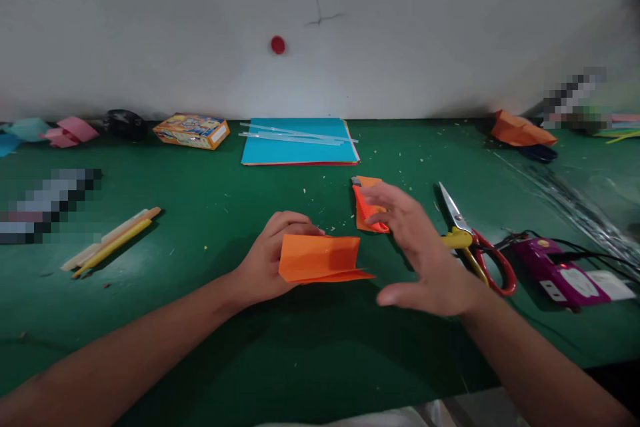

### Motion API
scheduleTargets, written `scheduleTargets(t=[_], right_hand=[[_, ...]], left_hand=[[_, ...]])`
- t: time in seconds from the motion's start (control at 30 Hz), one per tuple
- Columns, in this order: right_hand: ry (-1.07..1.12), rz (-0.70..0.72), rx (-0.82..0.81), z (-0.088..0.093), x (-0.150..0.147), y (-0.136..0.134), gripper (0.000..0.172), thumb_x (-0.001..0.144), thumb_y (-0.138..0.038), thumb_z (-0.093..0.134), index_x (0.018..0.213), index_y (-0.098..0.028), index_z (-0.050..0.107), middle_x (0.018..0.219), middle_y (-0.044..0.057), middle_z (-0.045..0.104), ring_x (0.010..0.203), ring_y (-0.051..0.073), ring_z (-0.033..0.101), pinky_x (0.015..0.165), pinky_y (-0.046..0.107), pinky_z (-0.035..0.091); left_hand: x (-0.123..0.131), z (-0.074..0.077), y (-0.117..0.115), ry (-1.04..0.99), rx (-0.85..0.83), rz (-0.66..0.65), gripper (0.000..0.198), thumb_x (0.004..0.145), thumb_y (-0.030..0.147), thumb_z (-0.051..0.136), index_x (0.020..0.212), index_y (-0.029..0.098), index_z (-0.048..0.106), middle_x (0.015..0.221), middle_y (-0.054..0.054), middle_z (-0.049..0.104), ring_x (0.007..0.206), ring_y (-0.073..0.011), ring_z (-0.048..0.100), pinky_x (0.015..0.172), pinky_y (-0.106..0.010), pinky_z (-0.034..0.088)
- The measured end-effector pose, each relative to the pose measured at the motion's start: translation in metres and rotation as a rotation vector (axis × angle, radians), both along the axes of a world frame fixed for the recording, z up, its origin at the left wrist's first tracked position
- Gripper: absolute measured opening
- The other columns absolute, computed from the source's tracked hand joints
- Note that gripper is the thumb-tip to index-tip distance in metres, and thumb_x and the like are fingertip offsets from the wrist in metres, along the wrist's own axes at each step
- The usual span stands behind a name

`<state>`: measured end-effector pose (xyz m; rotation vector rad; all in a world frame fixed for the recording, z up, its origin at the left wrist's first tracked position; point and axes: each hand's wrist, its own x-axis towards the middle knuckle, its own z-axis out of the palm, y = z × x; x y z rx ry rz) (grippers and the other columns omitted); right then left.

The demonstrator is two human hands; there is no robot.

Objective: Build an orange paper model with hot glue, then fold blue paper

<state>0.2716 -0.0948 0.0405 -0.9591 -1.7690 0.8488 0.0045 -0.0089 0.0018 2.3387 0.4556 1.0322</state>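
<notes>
My left hand [267, 257] is closed on a folded orange paper [320, 258], holding it just above the green table [200, 227]. My right hand [420, 247] is stretched out with fingers apart over an orange utility knife [367, 208] that lies on the table. The fingertips hover at the knife; I cannot tell whether they touch it. Yellow-and-red scissors [473, 243] lie just right of that hand.
A stack of blue paper [299, 147] with clear strips [295, 134] lies at the back centre. A small orange box [191, 130] is at back left, sticks [113, 240] at left, a purple device [555, 270] with cables at right, an orange paper shape [520, 129] at back right.
</notes>
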Motion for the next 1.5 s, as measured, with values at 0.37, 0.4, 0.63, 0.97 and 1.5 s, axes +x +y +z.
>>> scheduleTargets(t=[0.37,0.4,0.63,0.97,1.5], right_hand=[[0.223,-0.015,-0.093,-0.017,-0.043,0.001,0.054,0.091,-0.017,0.073,0.132,-0.035,0.042,0.128,0.004,0.059,0.122,0.021,0.060,0.111,0.046,0.047],[0.221,-0.024,-0.088,-0.017,-0.044,0.001,0.053,0.090,-0.016,0.073,0.130,-0.034,0.043,0.126,0.004,0.058,0.120,0.021,0.060,0.109,0.045,0.048],[0.181,-0.081,-0.095,-0.019,-0.050,0.000,0.049,0.088,-0.016,0.073,0.128,-0.031,0.048,0.122,0.005,0.056,0.114,0.021,0.059,0.102,0.043,0.052],[0.167,-0.037,-0.150,-0.021,-0.052,0.002,0.045,0.094,-0.022,0.068,0.132,-0.031,0.044,0.110,0.004,0.061,0.107,0.021,0.063,0.098,0.043,0.053],[0.170,0.034,-0.258,-0.015,-0.044,0.002,0.049,0.093,-0.020,0.065,0.136,-0.031,0.043,0.123,0.006,0.061,0.120,0.022,0.059,0.105,0.042,0.049]], left_hand=[[0.000,0.004,-0.003,0.058,0.150,0.007,0.040,0.090,0.037,0.076,0.126,0.027,0.062,0.115,-0.008,0.069,0.107,-0.0242,0.066,0.095,-0.039,0.051],[0.001,0.004,-0.004,0.055,0.161,-0.001,0.040,0.090,0.037,0.075,0.126,0.027,0.062,0.116,-0.008,0.069,0.107,-0.0238,0.066,0.095,-0.039,0.051],[0.001,0.002,-0.004,0.036,0.210,-0.008,0.034,0.095,0.037,0.071,0.127,0.026,0.063,0.115,-0.008,0.068,0.106,-0.0225,0.066,0.095,-0.037,0.049],[0.001,-0.001,-0.006,0.057,0.255,0.033,0.026,0.099,0.035,0.064,0.125,0.030,0.063,0.109,-0.004,0.074,0.099,-0.0212,0.068,0.088,-0.039,0.045],[0.000,0.000,-0.005,0.066,0.270,0.042,0.027,0.102,0.034,0.061,0.128,0.028,0.062,0.114,-0.006,0.065,0.103,-0.0205,0.064,0.090,-0.037,0.042]])
